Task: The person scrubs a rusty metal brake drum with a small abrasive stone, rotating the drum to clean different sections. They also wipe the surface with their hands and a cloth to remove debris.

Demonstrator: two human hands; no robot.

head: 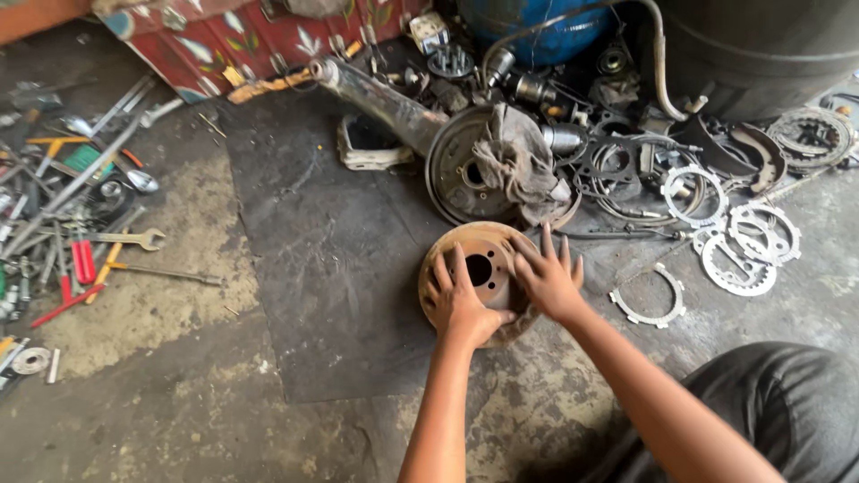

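A rusty round brake drum (pixel 483 259) with a centre hole lies on a dark rubber mat (pixel 322 250) on the floor. My left hand (pixel 458 302) rests flat on the drum's near left side, fingers spread. On the drum's right side lies my right hand (pixel 548 277), fingers also spread. Both hands press on the drum and cover its near edge. Just behind the drum stands an axle with a round backing plate (pixel 456 170), draped with a grey rag (pixel 517 161).
Wrenches, screwdrivers and other tools (pixel 80 215) are scattered at the left. Metal rings and gaskets (pixel 734 237) lie at the right, with a split ring (pixel 649 300) near my right wrist. A dark tyre (pixel 761 45) and blue drum (pixel 537 27) stand behind. My knee (pixel 778 402) is at lower right.
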